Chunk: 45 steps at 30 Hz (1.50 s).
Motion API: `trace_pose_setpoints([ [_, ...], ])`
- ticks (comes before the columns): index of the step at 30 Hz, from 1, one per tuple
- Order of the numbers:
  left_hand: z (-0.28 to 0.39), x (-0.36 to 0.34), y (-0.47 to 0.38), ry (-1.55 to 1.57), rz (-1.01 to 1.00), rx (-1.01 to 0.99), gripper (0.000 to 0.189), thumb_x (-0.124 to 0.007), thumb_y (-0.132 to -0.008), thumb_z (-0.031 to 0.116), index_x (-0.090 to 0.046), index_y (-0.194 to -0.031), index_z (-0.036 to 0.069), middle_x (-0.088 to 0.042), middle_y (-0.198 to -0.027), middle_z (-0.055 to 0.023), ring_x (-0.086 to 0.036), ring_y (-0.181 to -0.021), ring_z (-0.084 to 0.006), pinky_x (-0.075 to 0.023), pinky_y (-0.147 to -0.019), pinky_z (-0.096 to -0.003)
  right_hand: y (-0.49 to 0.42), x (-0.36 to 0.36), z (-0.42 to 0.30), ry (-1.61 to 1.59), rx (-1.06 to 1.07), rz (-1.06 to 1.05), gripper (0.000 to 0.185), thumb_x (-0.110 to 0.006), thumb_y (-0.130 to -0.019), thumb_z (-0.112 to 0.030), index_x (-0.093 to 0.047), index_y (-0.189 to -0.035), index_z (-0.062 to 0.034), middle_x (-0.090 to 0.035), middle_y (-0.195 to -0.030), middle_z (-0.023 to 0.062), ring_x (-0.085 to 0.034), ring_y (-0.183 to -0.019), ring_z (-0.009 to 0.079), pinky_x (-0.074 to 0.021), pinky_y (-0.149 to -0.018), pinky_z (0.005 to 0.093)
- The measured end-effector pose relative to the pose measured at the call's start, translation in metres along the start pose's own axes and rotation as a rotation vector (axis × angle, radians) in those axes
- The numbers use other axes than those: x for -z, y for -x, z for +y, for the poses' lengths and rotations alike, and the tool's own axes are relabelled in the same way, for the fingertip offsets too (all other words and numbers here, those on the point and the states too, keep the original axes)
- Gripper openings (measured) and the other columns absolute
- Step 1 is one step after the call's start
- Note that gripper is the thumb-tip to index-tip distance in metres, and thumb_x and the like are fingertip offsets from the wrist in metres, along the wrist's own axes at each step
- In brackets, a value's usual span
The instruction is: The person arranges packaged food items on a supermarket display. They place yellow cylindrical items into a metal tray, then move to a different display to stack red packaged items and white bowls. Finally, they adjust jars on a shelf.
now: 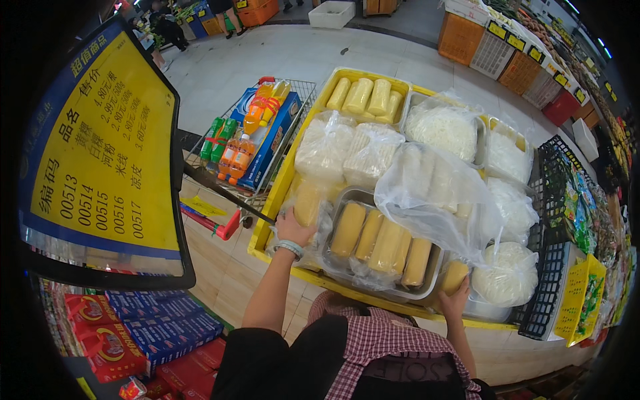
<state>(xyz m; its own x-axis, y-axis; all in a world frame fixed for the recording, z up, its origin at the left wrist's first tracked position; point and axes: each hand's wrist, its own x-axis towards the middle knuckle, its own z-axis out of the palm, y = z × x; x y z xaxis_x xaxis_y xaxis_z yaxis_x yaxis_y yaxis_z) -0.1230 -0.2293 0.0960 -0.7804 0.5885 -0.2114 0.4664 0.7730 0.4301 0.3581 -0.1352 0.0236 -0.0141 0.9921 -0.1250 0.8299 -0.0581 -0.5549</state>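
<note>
My left hand (294, 231) grips the near end of a plastic-wrapped yellow roll (306, 202), at the left side of a yellow display bin (260, 240). On the right, my right hand (455, 299) has its fingers around the end of another yellow roll (454, 278). Between the hands is a metal tray (434, 272) holding several wrapped yellow rolls (385, 245). A loose clear plastic bag (450, 225) covers pale rolls behind the tray and partly hides them. A bag of white noodles (505, 275) lies just right of my right hand.
Farther back are bagged white blocks (325, 145), a tray of pale-yellow rolls (360, 97) and bagged noodles (442, 130). A price sign (100, 150) stands close on the left. Beyond it is a shopping cart (300, 90) with bottled drinks. Black crates (537, 295) flank the bin's right side.
</note>
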Motion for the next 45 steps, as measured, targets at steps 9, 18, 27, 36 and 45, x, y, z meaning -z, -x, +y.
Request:
trace_pose_setpoints([
  [9, -0.027, -0.052, 0.010, -0.038, -0.014, 0.017, 0.063, -0.064, -0.076, 0.015, -0.042, -0.134, 0.009, -0.049, -0.123, -0.0229, -0.046, -0.115, -0.0416, -0.0399, -0.098, -0.0475, -0.019, 0.026, 0.007, -0.336, -0.160, -0.145, 0.085, -0.074, -0.061, -0.013, -0.036, -0.135, 0.0016, -0.059, -0.103, 0.0183, -0.060, -0.090, 0.0263, -0.0506, -0.076, 0.0359],
  [18, 0.030, -0.052, 0.089, 0.839, -0.381, -0.258, 0.040, -0.069, -0.084, 0.012, -0.056, -0.121, 0.004, -0.062, -0.097, -0.0056, -0.061, -0.082, -0.0124, -0.0511, -0.073, -0.0259, -0.017, 0.072, 0.036, -1.137, -0.675, -0.682, 0.047, -0.071, -0.070, -0.013, -0.057, -0.114, -0.0010, -0.065, -0.095, 0.0081, -0.063, -0.088, 0.0200, -0.0517, -0.078, 0.0306],
  [27, 0.101, -0.049, 0.121, 0.829, -1.032, -0.186, 0.079, -0.070, -0.086, 0.038, -0.033, -0.139, -0.007, -0.057, -0.124, -0.0192, -0.057, -0.112, -0.0229, -0.0467, -0.094, -0.0335, 0.003, 0.020, -0.173, -0.921, -0.068, -1.017, 0.064, -0.074, -0.078, -0.020, -0.047, -0.131, 0.0018, -0.061, -0.113, 0.0079, -0.060, -0.098, 0.0176, -0.0493, -0.085, 0.0316],
  [36, -0.015, 0.011, -0.020, 0.818, -0.380, -0.190, 0.059, -0.077, -0.077, 0.006, -0.049, -0.129, 0.002, -0.063, -0.115, -0.0116, -0.063, -0.100, -0.0195, -0.0530, -0.084, -0.0334, -0.002, -0.049, -0.215, 0.008, 0.376, -0.452, 0.076, -0.077, -0.075, -0.034, -0.043, -0.131, 0.0043, -0.052, -0.119, 0.0250, -0.056, -0.102, 0.0356, -0.0467, -0.089, 0.0440],
  [45, -0.049, -0.020, -0.020, 0.027, -0.127, 0.047, 0.077, -0.069, -0.078, 0.020, -0.030, -0.143, 0.004, -0.036, -0.144, -0.0219, -0.040, -0.128, -0.0416, -0.0351, -0.106, -0.0468, -0.016, -0.084, -0.206, 0.038, 0.058, -0.338, 0.102, -0.082, -0.065, -0.040, -0.027, -0.140, 0.0016, -0.043, -0.125, 0.0282, -0.050, -0.111, 0.0473, -0.0449, -0.094, 0.0490],
])
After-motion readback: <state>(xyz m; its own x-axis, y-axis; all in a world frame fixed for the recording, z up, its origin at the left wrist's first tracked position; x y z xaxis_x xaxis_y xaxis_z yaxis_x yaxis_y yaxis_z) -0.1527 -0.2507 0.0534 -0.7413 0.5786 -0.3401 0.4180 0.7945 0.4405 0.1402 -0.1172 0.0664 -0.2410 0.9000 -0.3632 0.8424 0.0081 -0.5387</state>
